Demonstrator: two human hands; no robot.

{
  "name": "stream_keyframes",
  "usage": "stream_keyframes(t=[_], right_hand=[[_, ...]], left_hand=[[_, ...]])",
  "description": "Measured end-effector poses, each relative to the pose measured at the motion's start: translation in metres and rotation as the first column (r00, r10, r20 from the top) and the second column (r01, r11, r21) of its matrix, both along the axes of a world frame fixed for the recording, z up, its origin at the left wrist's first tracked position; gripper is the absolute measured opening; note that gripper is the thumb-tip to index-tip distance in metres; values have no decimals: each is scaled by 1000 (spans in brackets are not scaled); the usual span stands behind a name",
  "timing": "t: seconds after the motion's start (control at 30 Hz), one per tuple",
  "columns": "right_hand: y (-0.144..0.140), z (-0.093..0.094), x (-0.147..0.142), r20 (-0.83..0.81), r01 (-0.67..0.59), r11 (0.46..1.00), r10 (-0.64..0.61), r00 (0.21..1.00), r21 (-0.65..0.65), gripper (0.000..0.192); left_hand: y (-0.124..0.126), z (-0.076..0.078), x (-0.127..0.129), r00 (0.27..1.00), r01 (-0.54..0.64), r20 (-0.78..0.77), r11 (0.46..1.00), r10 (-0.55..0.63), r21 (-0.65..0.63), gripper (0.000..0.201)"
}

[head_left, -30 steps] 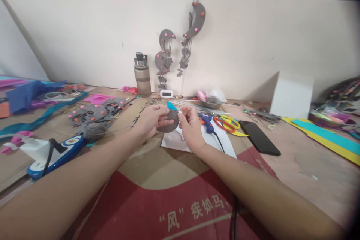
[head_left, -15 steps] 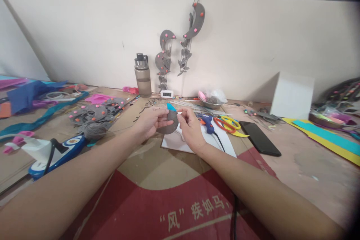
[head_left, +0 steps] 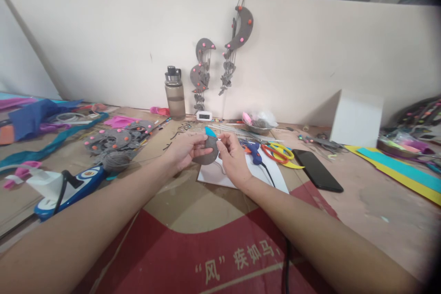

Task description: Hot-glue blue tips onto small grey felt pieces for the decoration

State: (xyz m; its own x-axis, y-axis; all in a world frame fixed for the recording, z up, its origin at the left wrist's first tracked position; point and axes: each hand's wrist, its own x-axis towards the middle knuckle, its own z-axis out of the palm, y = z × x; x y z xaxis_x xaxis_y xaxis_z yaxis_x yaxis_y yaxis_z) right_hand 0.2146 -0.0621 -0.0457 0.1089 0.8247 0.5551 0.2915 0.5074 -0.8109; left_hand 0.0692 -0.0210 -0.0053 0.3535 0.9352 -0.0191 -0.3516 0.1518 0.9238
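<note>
My left hand (head_left: 185, 150) pinches a rounded grey felt piece (head_left: 207, 156) with a small blue piece (head_left: 210, 132) at its top edge. My right hand (head_left: 234, 158) meets it from the right, fingertips pinched at the felt's upper edge; what they hold there is too small to tell. Both hands hover above a white sheet of paper (head_left: 274, 177) on red and brown cardboard (head_left: 193, 220).
A blue glue gun (head_left: 254, 150), orange and yellow scissors (head_left: 277, 151), a black phone (head_left: 317, 169) and a white box (head_left: 357, 118) lie right. A water bottle (head_left: 174, 93), small clock (head_left: 204, 115) and metal bowl (head_left: 259, 124) stand behind. Grey felt shapes (head_left: 115, 140), a yarn ball (head_left: 115, 161) and a power strip (head_left: 65, 187) lie left.
My right hand's fingers have shifted slightly left, closer against the felt's top edge. The view has tilted a little; the table's things stay put.
</note>
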Motion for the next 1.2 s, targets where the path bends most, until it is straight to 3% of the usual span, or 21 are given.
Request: stream_keyframes(t=[0.67, 1.2], right_hand=[[3, -6, -1, -59, 14, 999, -12, 998, 31, 19], [2, 1, 1, -109, -79, 997, 76, 991, -16, 14]], left_hand=[[-1, 1, 3, 1000, 11, 21, 997, -10, -72, 16], [4, -1, 2, 997, 67, 36, 992, -63, -105, 12]])
